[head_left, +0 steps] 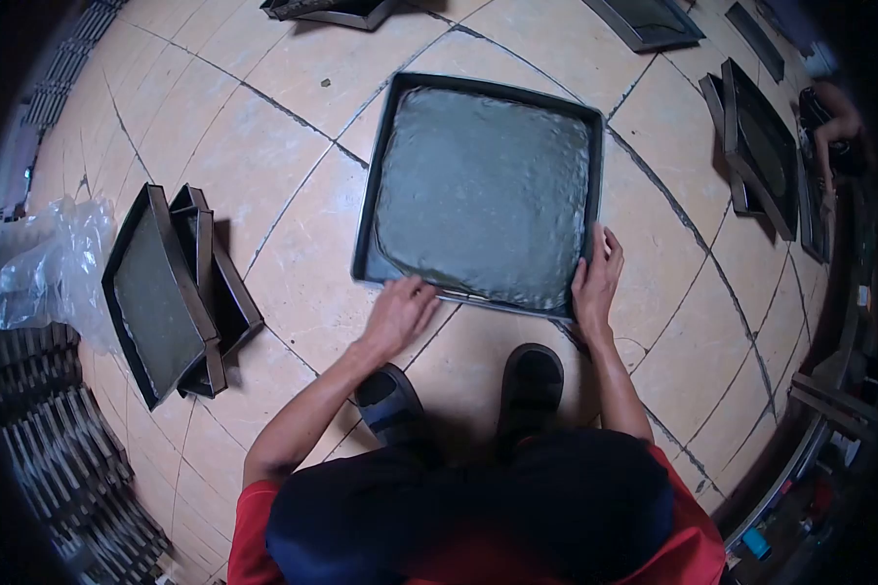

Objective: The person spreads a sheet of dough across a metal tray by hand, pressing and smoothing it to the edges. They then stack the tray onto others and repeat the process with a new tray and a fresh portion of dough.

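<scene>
Left hand point(400, 318) looks kinda blurry, top edge crops a metal tray point(363, 18) (co-worker point(835, 119) mostly lost in darkness).

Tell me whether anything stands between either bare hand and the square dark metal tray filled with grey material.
Nothing visible does: the bare right hand clasps the right side of the square dark metal tray near its close corner, and the bare left hand is at its near rim.

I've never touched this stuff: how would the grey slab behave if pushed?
The grey slab would probably dent, judging by its lumpy surface. Its faint sheen suggests it may be slippery. The walled tray should limit sliding.
</scene>
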Available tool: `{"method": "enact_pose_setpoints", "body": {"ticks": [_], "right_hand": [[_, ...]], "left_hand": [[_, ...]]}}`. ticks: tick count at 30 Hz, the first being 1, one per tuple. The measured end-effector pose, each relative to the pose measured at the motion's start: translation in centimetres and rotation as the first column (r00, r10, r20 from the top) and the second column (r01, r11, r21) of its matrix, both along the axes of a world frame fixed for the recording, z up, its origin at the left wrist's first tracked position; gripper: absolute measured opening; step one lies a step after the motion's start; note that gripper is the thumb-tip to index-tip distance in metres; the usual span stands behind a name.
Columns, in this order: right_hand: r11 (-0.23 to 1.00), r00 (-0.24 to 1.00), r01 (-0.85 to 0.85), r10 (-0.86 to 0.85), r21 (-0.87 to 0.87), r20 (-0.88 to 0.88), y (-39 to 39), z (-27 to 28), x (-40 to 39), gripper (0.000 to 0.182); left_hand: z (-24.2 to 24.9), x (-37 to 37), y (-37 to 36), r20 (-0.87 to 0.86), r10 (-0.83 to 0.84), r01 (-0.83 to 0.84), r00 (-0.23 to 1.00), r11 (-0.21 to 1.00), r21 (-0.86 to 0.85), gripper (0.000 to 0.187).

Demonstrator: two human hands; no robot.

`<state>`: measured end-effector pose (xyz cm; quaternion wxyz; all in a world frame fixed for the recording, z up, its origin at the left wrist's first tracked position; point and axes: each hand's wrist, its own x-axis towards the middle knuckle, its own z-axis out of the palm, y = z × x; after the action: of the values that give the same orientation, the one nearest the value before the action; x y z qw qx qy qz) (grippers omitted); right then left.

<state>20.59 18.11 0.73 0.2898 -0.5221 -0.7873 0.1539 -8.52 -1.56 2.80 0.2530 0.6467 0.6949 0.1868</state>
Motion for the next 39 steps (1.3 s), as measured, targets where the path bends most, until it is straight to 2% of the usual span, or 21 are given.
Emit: {"method": "enact_pose_setpoints", "body": {"ticks": [1, 2, 3, 5, 8, 11, 14, 15, 17, 18, 20, 21, 23, 26, 27, 28, 29, 31, 32, 35, 39], "right_hand": [[0.982, 0.987, -0.162, 0.162, -0.094, -0.011, -0.7, 0.1, -0.3, 0.046], [0.929, 0.946, -0.322, 0.321, -0.180, -0.038, -1.6, 0.1, -0.5, 0.037], [0.842, 0.881, -0.471, 0.467, -0.264, -0.080, -2.7, 0.0, -1.0, 0.029], [0.594, 0.778, -0.616, 0.563, -0.517, -0.279, -4.7, -0.7, -2.7, 0.017], [0.434, 0.710, -0.637, 0.651, -0.637, -0.268, -4.4, -1.9, -5.0, 0.019], [0.416, 0.636, -0.678, 0.746, -0.606, -0.199, -4.6, -2.7, -6.6, 0.018], [0.467, 0.592, -0.692, 0.803, -0.551, -0.063, -4.9, -2.0, -7.0, 0.015], [0.469, 0.580, -0.738, 0.808, -0.485, -0.102, -4.9, -2.2, -6.9, 0.014], [0.470, 0.550, -0.811, 0.816, -0.349, -0.179, -4.8, -2.9, -6.3, 0.014], [0.429, 0.547, -0.801, 0.809, -0.417, -0.218, -4.9, -3.2, -6.0, 0.015], [0.340, 0.548, -0.772, 0.784, -0.537, -0.291, -5.0, -3.6, -5.5, 0.018], [0.403, 0.572, -0.773, 0.776, -0.490, -0.265, -5.4, -2.8, -5.4, 0.020], [0.513, 0.617, -0.767, 0.754, -0.385, -0.224, -7.2, -0.5, -5.5, 0.025], [0.522, 0.558, -0.802, 0.828, -0.289, -0.054, -9.3, -0.7, -4.3, 0.031], [0.520, 0.551, -0.793, 0.834, -0.318, -0.009, -9.1, -0.3, -5.0, 0.031], [0.519, 0.541, -0.781, 0.840, -0.348, 0.036, -8.8, 0.1, -5.6, 0.030], [0.518, 0.532, -0.764, 0.843, -0.384, 0.079, -8.9, 0.4, -6.0, 0.030], [0.536, 0.605, -0.731, 0.795, -0.422, -0.039, -9.2, 0.2, -7.9, 0.024], [0.539, 0.638, -0.714, 0.764, -0.446, -0.097, -9.5, 0.0, -8.9, 0.022], [0.452, 0.680, -0.696, 0.665, -0.558, -0.309, -10.7, -3.5, -12.0, 0.016], [0.391, 0.677, -0.657, 0.681, -0.645, -0.277, -10.3, -4.0, -13.0, 0.018]], "left_hand": [[0.0, 1.3, 0.0, 0.066, -0.012, 0.014, 0.998, 0.999, -0.036, 0.016], [-1.0, 2.1, 0.0, 0.201, -0.007, 0.001, 0.980, 1.000, 0.030, 0.015], [-1.6, 2.5, 0.3, 0.276, 0.026, -0.019, 0.961, 0.999, -0.028, 0.016], [-2.4, 2.9, 1.0, 0.415, 0.104, -0.044, 0.904, 0.987, -0.152, 0.020], [-3.4, 3.1, 2.1, 0.388, 0.021, 0.061, 0.921, 0.978, -0.198, 0.023], [-4.3, 3.3, 2.3, 0.225, -0.119, 0.155, 0.967, 0.976, -0.151, 0.021], [-3.9, 3.2, 2.3, 0.005, -0.256, 0.255, 0.967, 0.964, -0.080, 0.020], [-3.6, 3.1, 2.1, -0.071, -0.298, 0.294, 0.952, 0.954, -0.061, 0.021], [-3.0, 2.5, 1.4, 0.026, -0.309, 0.310, 0.951, 0.950, -0.039, 0.023], [-2.8, 2.3, 0.9, 0.076, -0.316, 0.318, 0.946, 0.948, -0.027, 0.025], [-2.2, 2.1, 0.1, 0.092, -0.340, 0.350, 0.936, 0.927, -0.137, 0.025], [-2.0, 2.0, -0.3, 0.100, -0.351, 0.364, 0.931, 0.912, -0.190, 0.025], [-1.9, 1.6, -1.4, 0.145, -0.276, 0.296, 0.950, 0.946, -0.136, 0.027], [-2.7, 0.0, -3.5, 0.201, -0.220, 0.234, 0.955, 0.971, -0.047, 0.028], [-2.2, -0.4, -3.4, 0.215, -0.212, 0.219, 0.953, 0.976, -0.009, 0.028], [-1.8, -0.7, -3.1, 0.277, -0.139, 0.201, 0.951, 0.956, -0.212, 0.027], [-1.3, -0.9, -3.1, 0.253, -0.146, 0.198, 0.956, 0.961, -0.194, 0.027], [-0.9, -1.8, -2.2, 0.194, -0.167, 0.196, 0.967, 0.970, -0.143, 0.026], [-1.1, -2.2, -2.0, 0.080, -0.218, 0.221, 0.973, 0.975, -0.021, 0.021], [-3.0, -3.0, -1.4, -0.091, -0.333, 0.323, 0.938, 0.940, -0.112, 0.020], [-2.9, -3.9, -1.2, -0.165, -0.445, 0.427, 0.880, 0.894, -0.136, 0.019]]}}
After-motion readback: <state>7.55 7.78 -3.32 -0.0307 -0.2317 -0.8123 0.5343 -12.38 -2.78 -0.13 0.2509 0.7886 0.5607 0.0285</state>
